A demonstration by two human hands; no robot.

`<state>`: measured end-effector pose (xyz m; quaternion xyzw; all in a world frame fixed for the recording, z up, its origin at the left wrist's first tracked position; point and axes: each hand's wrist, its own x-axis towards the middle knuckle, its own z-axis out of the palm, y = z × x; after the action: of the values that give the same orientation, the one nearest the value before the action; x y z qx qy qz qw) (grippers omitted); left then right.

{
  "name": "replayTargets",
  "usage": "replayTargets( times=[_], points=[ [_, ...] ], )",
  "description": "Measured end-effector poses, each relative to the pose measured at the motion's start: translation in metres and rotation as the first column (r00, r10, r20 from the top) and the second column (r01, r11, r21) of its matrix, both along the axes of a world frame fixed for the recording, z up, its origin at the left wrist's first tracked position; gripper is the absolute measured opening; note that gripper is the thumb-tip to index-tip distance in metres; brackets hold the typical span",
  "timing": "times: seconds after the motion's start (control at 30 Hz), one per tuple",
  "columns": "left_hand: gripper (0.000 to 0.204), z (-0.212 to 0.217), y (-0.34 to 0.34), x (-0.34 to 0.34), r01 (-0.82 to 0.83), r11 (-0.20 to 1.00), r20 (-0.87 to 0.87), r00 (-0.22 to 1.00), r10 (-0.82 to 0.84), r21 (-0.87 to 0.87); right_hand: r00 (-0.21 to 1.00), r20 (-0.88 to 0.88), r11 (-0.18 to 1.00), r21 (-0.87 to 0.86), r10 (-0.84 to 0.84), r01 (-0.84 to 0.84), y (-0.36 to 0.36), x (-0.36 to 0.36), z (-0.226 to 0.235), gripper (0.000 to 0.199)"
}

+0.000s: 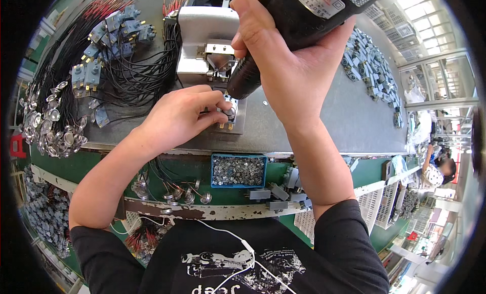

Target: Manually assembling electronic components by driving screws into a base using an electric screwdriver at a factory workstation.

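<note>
Right hand (291,66) wraps black driver (283,26), fingers closed tight round it, tip pointing down at small part (229,113). Left hand (177,117) lies flat-ish on table (329,122), fingers pinched on part, holding it near table's front edge. Wired parts (111,36) piled far left, grey parts (369,66) right. Bare room between. Blue screw box (238,171) below edge.
</note>
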<state>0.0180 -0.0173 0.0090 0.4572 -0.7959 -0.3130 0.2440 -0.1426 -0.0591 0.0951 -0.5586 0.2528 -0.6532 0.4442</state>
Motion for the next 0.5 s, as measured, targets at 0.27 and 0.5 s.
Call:
replayTargets(
  times=[0.27, 0.5],
  points=[
    [0.018, 0.008, -0.003, -0.003, 0.013, 0.999, 0.023, 1.000, -0.014, 0.029, 0.991, -0.125, 0.998, -0.029, 0.055, -0.059, -0.002, -0.003, 0.000, 0.064],
    [0.017, -0.005, 0.007, -0.003, -0.011, 1.000, -0.009, 1.000, 0.011, -0.005, 0.973, -0.179, 0.849, -0.481, 0.148, -0.217, -0.020, -0.010, -0.009, 0.050]
  ],
)
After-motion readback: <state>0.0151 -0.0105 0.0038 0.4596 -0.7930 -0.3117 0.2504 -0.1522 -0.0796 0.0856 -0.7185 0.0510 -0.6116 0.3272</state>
